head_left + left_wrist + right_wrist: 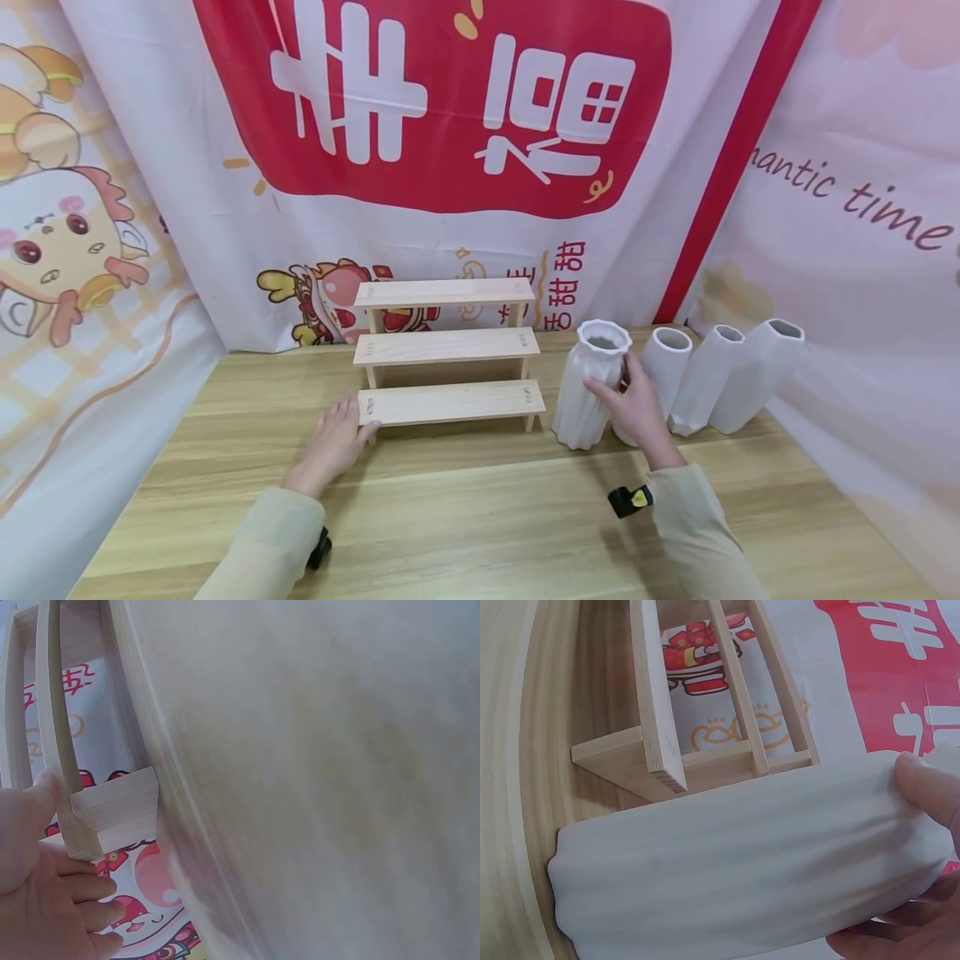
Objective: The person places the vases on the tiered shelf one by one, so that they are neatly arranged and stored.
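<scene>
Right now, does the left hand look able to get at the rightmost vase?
Probably not: the left hand is at the left end of the shelf, and the right hand, holding the fluted vase, looks in the way, as do the round vase and slim vase before the rightmost vase.

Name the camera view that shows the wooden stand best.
The head view: the wooden stand fits in frame, its three shelves all visible, the left hand at one corner. The left wrist view shows one end, cropped; the right wrist view shows the other end, cropped, beside the white vase.
</scene>
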Tool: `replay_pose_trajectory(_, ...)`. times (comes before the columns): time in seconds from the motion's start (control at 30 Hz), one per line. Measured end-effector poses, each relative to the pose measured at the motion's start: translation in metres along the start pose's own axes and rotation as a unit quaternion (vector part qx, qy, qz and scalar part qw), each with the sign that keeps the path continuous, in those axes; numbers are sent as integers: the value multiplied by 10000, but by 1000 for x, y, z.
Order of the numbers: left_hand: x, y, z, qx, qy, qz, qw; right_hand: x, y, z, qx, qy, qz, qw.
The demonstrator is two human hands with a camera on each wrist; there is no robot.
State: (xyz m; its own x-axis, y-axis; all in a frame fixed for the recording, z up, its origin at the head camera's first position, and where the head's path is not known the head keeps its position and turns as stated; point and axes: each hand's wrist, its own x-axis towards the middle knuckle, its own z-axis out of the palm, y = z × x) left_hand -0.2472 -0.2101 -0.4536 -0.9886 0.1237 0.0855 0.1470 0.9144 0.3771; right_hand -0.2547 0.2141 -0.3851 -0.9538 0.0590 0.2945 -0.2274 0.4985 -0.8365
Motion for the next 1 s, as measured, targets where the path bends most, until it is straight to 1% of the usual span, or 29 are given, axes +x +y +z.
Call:
replay_pose_trajectory(0.2,1,0,0,47,69,70,9999,1,2,-1,74,38,200,9998)
replay_pose_trajectory(0.3,0,1,0,102,119,113,9998,1,2,-1,96,91,209,9997)
replay_pose_trajectory(0.43,-1,2,-2,47,167,134,9998,0,1,-1,120,131,193,9997)
replay_pose_trajectory(0.7,-2,3,-2,4,165,135,9998,-1,0,-1,96,113,259,9996)
replay_pose_trajectory(0.87,-2,2,-1,29,158,128,9998,-2,-4,-1,92,139,225,9996)
replay_pose_trajectory(1.0,-3,2,-2,52,183,137,9997,-2,-9,-2,169,195,49,9997)
